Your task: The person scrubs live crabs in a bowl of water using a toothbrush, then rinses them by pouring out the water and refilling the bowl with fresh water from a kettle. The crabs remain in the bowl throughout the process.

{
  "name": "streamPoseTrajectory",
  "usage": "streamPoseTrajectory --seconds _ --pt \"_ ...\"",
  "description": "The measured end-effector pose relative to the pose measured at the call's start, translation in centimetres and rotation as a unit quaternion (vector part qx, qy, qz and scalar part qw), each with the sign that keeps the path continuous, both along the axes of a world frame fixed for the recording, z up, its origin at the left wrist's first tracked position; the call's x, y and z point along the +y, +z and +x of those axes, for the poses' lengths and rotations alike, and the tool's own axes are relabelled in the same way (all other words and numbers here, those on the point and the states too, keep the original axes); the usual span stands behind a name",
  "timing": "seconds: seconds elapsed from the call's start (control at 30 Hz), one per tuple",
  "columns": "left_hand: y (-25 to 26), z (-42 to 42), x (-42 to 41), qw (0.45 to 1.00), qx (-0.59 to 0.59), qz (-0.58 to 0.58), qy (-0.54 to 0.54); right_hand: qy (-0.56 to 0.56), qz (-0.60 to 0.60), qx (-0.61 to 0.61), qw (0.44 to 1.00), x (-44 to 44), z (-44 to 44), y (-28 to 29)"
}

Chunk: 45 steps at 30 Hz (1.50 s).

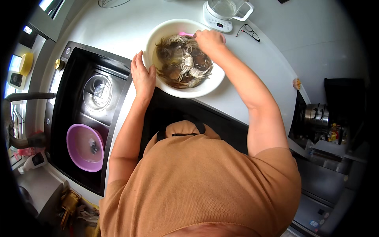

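Note:
A round white basin [217,80] stands on the counter in front of me, with several crabs [187,61] in shallow, murky water. Some crabs show pale undersides, others dark brown shells. My right hand [208,41] is over the basin's far right rim, its fingers closed around a pink-handled tool [186,34]. Pink shows on both sides of the fist; the tool's kind is not clear. At the basin's left side is my left hand [142,77], fingers extended upward and thumb against the rim.
Left of the basin, a black sink [77,109] holds a clear round bowl [97,92] and a purple basin [99,139] of cloudy water. A glass kettle on a white base [217,22] and eyeglasses [251,32] are at the back right. A steel pot [316,114] stands far right.

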<state>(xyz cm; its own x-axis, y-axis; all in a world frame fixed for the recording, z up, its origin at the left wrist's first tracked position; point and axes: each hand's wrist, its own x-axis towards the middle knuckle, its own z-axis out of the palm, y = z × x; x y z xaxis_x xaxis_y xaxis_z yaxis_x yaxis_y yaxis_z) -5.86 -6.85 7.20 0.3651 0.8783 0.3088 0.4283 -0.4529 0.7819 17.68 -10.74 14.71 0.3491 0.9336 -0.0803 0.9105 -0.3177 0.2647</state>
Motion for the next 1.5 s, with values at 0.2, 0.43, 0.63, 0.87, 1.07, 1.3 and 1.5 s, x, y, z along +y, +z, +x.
streamPoseTrajectory --seconds 0.2,0.43,0.63,0.87,1.07,1.3,1.5 --pt "0.2 0.0 -0.2 1.000 -0.001 -0.014 0.009 0.072 -0.002 0.078 0.994 -3.0 -4.6 -2.3" --pt "0.0 0.0 -0.2 1.000 -0.008 -0.009 0.001 0.116 -0.031 0.085 0.989 -8.0 -6.1 3.4" --pt "0.1 -0.1 0.0 1.000 0.005 0.011 -0.001 0.171 -0.050 0.085 0.980 -7.6 -10.0 2.2" --pt "0.1 0.0 0.0 1.000 0.003 0.012 -0.012 0.075 0.022 0.083 0.993 -2.9 -6.2 -3.0" --pt "-0.1 -0.2 0.0 1.000 -0.007 0.003 -0.013 -0.034 -0.098 0.090 0.991 -3.4 -5.3 3.9" --pt "0.2 -0.1 0.2 1.000 -0.002 0.004 -0.023 -0.005 0.022 0.034 0.999 0.4 -3.0 0.2" --pt "0.1 -0.2 0.1 1.000 -0.002 0.008 -0.026 0.089 0.038 0.095 0.991 -3.6 -7.8 -2.8"
